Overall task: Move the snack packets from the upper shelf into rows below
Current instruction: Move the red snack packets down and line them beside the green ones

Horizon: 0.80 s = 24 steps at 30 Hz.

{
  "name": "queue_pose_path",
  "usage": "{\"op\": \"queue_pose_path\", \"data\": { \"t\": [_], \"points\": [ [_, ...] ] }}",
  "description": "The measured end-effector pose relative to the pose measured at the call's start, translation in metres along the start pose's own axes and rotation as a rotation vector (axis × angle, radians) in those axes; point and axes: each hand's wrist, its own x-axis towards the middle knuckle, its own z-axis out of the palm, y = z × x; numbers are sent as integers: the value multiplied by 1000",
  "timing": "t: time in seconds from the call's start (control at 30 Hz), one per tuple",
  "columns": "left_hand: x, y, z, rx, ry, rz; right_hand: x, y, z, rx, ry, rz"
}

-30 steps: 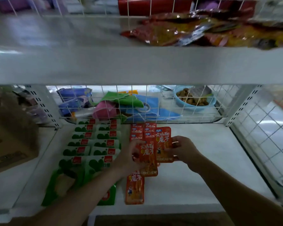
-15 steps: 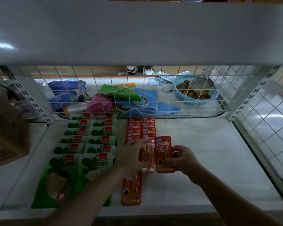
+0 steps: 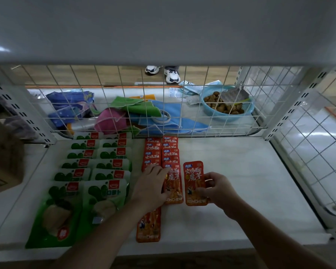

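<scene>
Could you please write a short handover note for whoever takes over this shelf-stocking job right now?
Left hand rests on the front of the two red packet rows. Right hand pinches a loose red packet lying just right of them. Done: two green rows, two red rows. To do: seat this packet, tidy the stray front packet; what remains on the upper shelf is out of view.

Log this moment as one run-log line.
stage: placing | left grip: rests on red rows | right grip: pinches red packet, right of rows, lower shelf | green packets: two rows, left
</scene>
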Motion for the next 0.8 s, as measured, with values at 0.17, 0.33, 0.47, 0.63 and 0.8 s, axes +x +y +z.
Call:
{"op": "queue_pose_path", "data": {
  "t": [0.17,0.33,0.47,0.63,0.8],
  "points": [
    [-1,0,3,4,-21,12,0,1,3,-3,-10,-3],
    [-2,3,8,70,-101,53,-2,4,11,-35,-2,-11],
    [-1,2,8,62,-94,58,-2,8,18,-84,13,-21],
    [2,1,8,12,-109,57,-4,10,24,-92,24,-7],
    [-1,-6,3,-129,-25,-1,-4,9,43,-127,17,16]
  ]
}}
